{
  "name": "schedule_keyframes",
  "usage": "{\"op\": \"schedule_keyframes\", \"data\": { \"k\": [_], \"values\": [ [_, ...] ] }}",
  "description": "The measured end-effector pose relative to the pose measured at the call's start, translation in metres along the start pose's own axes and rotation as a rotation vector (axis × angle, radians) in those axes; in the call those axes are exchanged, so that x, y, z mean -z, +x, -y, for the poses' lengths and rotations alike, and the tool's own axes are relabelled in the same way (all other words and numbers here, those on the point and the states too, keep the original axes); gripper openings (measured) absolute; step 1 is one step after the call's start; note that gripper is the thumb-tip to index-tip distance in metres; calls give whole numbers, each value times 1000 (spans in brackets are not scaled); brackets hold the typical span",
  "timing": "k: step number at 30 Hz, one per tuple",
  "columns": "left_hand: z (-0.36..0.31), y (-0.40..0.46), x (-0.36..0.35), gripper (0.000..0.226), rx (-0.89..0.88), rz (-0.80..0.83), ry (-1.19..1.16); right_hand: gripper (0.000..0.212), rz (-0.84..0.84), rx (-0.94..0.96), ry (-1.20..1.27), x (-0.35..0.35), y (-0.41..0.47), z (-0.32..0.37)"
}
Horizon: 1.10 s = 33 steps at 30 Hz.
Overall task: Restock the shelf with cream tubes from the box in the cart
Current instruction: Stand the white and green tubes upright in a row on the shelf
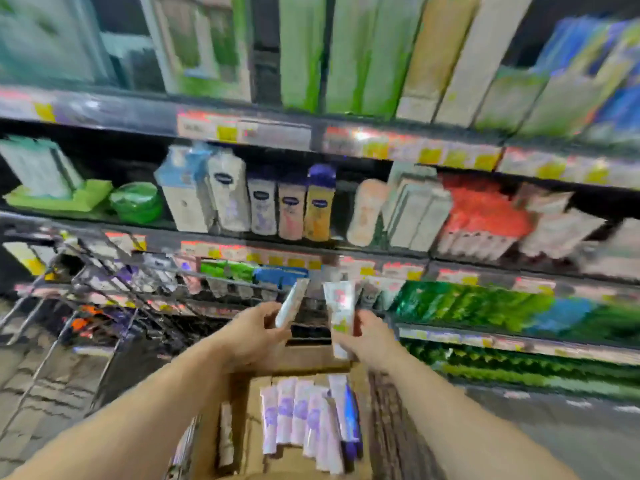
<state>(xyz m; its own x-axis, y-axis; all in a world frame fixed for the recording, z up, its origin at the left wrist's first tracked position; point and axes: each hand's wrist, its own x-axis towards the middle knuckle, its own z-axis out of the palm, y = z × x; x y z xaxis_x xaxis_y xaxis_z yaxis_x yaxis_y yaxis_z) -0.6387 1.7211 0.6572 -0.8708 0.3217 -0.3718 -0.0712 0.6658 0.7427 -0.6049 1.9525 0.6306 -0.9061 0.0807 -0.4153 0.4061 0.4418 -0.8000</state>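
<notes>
Two pale cream tubes stand near the middle of the frame: a white tube (292, 303) leaning right in the left hand (254, 336), and a tube with pink and green print (341, 315) upright in the right hand (369, 337). At lower centre, the cardboard box (249, 410) holds a row of white tubes with purple print (299, 415), lying side by side. The shelf (346, 261) crosses the frame behind the hands, blurred.

Your two bare forearms reach up from 7 and 5 o'clock and converge near frame centre. Your left hand (254, 336) sits at about 11 o'clock from your right hand (372, 341), fingers curled around a tube. Your right hand grips another tube upright, thumb toward you, wrists near each other but apart.
</notes>
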Motion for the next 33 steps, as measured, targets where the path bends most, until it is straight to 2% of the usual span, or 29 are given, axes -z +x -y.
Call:
{"op": "schedule_keyframes", "data": {
  "k": [1,3,6,9,11,12,16,17,21,24,31,33],
  "values": [
    [-28,3,-4,39,-30,27,4,21,-37,42,3,27,-10,5],
    [-88,5,-21,28,-105,64,-32,22,-116,112,37,83,-33,3],
    [-178,0,-69,24,-220,112,-119,27,-266,141,73,173,-80,-12],
    [-268,-10,-140,38,-306,195,-289,22,-375,187,81,266,-134,-48],
    [-324,-12,-197,50,-308,271,-450,22,-442,175,91,330,-174,-78],
    [-348,-14,-221,49,-308,323,-507,21,-460,173,95,356,-191,-91],
    [-444,-15,-324,17,-353,477,-573,31,-600,145,134,462,-271,-142],
    [-466,-16,-345,15,-366,517,-585,32,-622,151,149,487,-288,-151],
    [-538,-19,-402,41,-433,621,-525,29,-704,126,181,561,-321,-190],
    [-576,-3,-428,32,-481,568,-490,33,-756,135,243,600,-322,-210],
    [-661,72,-461,16,-688,404,-381,22,-786,212,233,702,-272,-221],
    [-688,100,-467,18,-723,350,-359,19,-814,228,211,736,-251,-221]
  ]
}}
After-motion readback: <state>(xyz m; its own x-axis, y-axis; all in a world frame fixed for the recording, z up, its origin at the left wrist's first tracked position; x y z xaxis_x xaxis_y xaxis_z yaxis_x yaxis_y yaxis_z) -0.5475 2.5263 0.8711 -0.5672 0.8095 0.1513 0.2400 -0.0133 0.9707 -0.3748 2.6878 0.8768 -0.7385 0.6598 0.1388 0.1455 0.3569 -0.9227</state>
